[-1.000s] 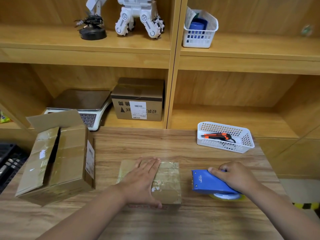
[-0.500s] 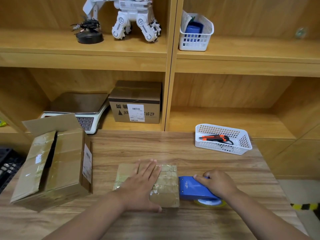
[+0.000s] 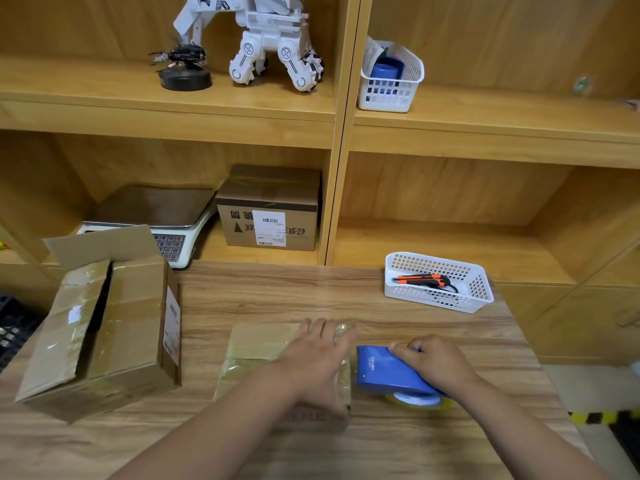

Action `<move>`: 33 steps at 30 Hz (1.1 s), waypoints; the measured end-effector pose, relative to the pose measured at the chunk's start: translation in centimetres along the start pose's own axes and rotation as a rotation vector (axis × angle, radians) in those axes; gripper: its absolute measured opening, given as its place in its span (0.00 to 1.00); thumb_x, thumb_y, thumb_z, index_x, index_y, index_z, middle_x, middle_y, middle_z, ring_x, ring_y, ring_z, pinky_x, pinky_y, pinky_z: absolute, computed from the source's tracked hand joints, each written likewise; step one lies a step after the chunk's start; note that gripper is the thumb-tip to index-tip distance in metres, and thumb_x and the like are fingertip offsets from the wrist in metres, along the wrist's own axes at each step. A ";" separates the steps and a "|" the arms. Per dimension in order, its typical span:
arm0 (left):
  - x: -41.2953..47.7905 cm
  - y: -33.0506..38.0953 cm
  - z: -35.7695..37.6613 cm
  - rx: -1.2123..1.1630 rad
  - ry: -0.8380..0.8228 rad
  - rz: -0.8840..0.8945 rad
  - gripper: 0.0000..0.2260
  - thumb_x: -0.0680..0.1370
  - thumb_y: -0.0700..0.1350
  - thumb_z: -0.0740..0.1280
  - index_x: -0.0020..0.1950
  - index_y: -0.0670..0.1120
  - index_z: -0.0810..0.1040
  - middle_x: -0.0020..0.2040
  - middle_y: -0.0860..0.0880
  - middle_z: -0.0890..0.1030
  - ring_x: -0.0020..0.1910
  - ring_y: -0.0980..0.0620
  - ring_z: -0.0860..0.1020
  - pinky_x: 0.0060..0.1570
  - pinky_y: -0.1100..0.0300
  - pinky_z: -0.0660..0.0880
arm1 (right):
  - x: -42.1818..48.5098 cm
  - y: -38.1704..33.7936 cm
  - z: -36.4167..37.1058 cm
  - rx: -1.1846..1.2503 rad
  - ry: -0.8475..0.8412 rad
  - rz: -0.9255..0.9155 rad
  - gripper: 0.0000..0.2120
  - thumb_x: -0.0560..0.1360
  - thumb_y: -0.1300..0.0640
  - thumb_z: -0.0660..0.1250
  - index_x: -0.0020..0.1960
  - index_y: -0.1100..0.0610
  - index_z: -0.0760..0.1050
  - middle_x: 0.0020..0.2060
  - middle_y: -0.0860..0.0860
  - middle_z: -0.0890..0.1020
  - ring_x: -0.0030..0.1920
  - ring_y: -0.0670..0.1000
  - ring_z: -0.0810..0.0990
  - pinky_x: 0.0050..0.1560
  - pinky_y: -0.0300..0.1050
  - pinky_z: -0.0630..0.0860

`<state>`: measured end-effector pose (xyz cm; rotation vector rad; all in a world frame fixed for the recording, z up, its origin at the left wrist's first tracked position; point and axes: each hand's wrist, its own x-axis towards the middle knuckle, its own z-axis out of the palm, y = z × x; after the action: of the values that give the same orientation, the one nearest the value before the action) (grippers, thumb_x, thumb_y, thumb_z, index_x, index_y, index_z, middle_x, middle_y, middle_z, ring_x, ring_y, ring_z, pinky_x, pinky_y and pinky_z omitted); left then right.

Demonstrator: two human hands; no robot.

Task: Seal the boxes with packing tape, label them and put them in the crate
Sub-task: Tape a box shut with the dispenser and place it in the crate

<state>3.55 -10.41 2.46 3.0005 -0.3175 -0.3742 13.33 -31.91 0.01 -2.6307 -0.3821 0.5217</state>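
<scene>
Left hand pressed flat on small tape-wrapped brown cardboard box, table centre. Right hand gripped blue tape dispenser against box's right edge. Box looked light, stiff, slick; hold by sides.

We see warm, even light, glare on the taped brown cardboard box, pale wooden shelves bowing at edges

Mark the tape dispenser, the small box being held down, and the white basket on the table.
tape dispenser (image 3: 382, 374): head view, blue body.
small box (image 3: 258, 344): head view, bare part of its top.
white basket (image 3: 433, 299): head view, front wall.
</scene>
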 end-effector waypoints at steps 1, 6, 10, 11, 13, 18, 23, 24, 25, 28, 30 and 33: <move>-0.4 -0.4 -0.4 -0.041 0.037 -0.005 0.56 0.60 0.67 0.72 0.76 0.50 0.41 0.71 0.42 0.59 0.72 0.42 0.55 0.73 0.45 0.48 | -0.2 -0.5 -0.8 0.033 0.002 0.000 0.29 0.71 0.33 0.63 0.27 0.56 0.63 0.25 0.52 0.65 0.27 0.49 0.65 0.32 0.45 0.58; -3.6 -3.4 -2.3 -0.290 0.142 0.004 0.57 0.60 0.63 0.75 0.75 0.56 0.38 0.74 0.55 0.49 0.74 0.54 0.50 0.74 0.55 0.49 | -1.1 -4.9 -5.0 0.077 -0.025 -0.035 0.29 0.71 0.34 0.63 0.25 0.54 0.63 0.23 0.50 0.68 0.26 0.48 0.67 0.33 0.44 0.60; -5.5 -6.2 -2.0 -0.645 0.153 -0.019 0.55 0.59 0.55 0.78 0.73 0.66 0.42 0.73 0.65 0.48 0.73 0.61 0.50 0.72 0.61 0.53 | -1.4 -8.4 -5.8 0.072 -0.030 -0.054 0.27 0.73 0.34 0.61 0.27 0.54 0.64 0.26 0.50 0.70 0.29 0.50 0.70 0.35 0.45 0.62; -5.7 -6.9 -1.9 -0.713 0.137 -0.031 0.54 0.59 0.53 0.78 0.72 0.67 0.44 0.72 0.67 0.47 0.73 0.62 0.50 0.71 0.62 0.53 | -1.4 -9.1 -5.6 0.076 -0.035 -0.064 0.27 0.73 0.34 0.61 0.26 0.53 0.63 0.26 0.50 0.69 0.29 0.50 0.69 0.35 0.45 0.62; -6.4 -8.1 -2.2 -0.779 0.063 -0.057 0.53 0.61 0.49 0.78 0.73 0.66 0.45 0.71 0.69 0.44 0.72 0.64 0.47 0.70 0.63 0.53 | -1.2 -10.4 -4.8 0.067 -0.042 -0.091 0.27 0.73 0.34 0.60 0.27 0.54 0.65 0.27 0.50 0.69 0.30 0.51 0.69 0.36 0.45 0.61; -8.0 -11.5 -2.7 -0.854 -0.029 -0.100 0.47 0.60 0.64 0.75 0.71 0.70 0.50 0.74 0.65 0.42 0.73 0.62 0.43 0.72 0.55 0.50 | -0.5 -13.7 -3.3 -0.010 -0.078 -0.140 0.27 0.73 0.31 0.58 0.31 0.55 0.67 0.28 0.51 0.70 0.31 0.51 0.70 0.35 0.46 0.62; -9.0 -13.3 -1.2 -0.753 0.199 -0.213 0.34 0.64 0.68 0.69 0.67 0.71 0.60 0.74 0.67 0.41 0.73 0.63 0.37 0.73 0.44 0.47 | -0.4 -16.8 -3.1 -0.054 -0.118 -0.192 0.22 0.69 0.32 0.64 0.37 0.52 0.70 0.34 0.47 0.76 0.35 0.48 0.74 0.35 0.44 0.66; -9.3 -13.7 -1.0 -0.735 0.217 -0.225 0.34 0.66 0.64 0.70 0.68 0.69 0.61 0.73 0.68 0.40 0.72 0.65 0.36 0.72 0.45 0.47 | -0.4 -17.4 -3.0 -0.067 -0.128 -0.218 0.21 0.68 0.32 0.65 0.40 0.50 0.72 0.37 0.45 0.78 0.38 0.47 0.76 0.37 0.44 0.69; -9.7 -14.2 -0.7 -0.726 0.225 -0.233 0.33 0.67 0.61 0.71 0.69 0.67 0.61 0.73 0.69 0.39 0.72 0.66 0.35 0.72 0.46 0.46 | -0.4 -18.1 -2.9 -0.080 -0.136 -0.249 0.20 0.66 0.31 0.67 0.44 0.47 0.73 0.41 0.44 0.79 0.41 0.46 0.77 0.40 0.44 0.73; -10.8 -15.5 -0.2 -0.735 0.231 -0.247 0.34 0.68 0.55 0.72 0.70 0.65 0.60 0.72 0.68 0.41 0.71 0.66 0.35 0.73 0.51 0.43 | -0.8 -20.3 -2.4 -0.124 -0.179 -0.360 0.28 0.64 0.31 0.68 0.59 0.41 0.70 0.52 0.42 0.78 0.51 0.46 0.77 0.52 0.47 0.76; -11.6 -16.2 0.1 -0.730 0.233 -0.252 0.34 0.71 0.49 0.72 0.72 0.59 0.60 0.72 0.66 0.43 0.71 0.66 0.36 0.72 0.59 0.42 | -1.3 -21.7 -1.8 -0.211 -0.211 -0.451 0.39 0.62 0.29 0.68 0.69 0.37 0.61 0.64 0.42 0.72 0.62 0.48 0.71 0.59 0.47 0.71; -12.6 -17.2 0.5 -0.715 0.214 -0.254 0.35 0.73 0.43 0.71 0.75 0.55 0.58 0.73 0.64 0.49 0.72 0.66 0.39 0.72 0.62 0.44 | -1.8 -23.6 -1.1 -0.422 -0.222 -0.603 0.47 0.61 0.27 0.67 0.73 0.34 0.47 0.68 0.44 0.66 0.68 0.50 0.65 0.65 0.50 0.64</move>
<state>-5.25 9.06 2.70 2.3379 0.1879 -0.1358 7.92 -12.34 12.26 -2.6361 -1.4317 0.5673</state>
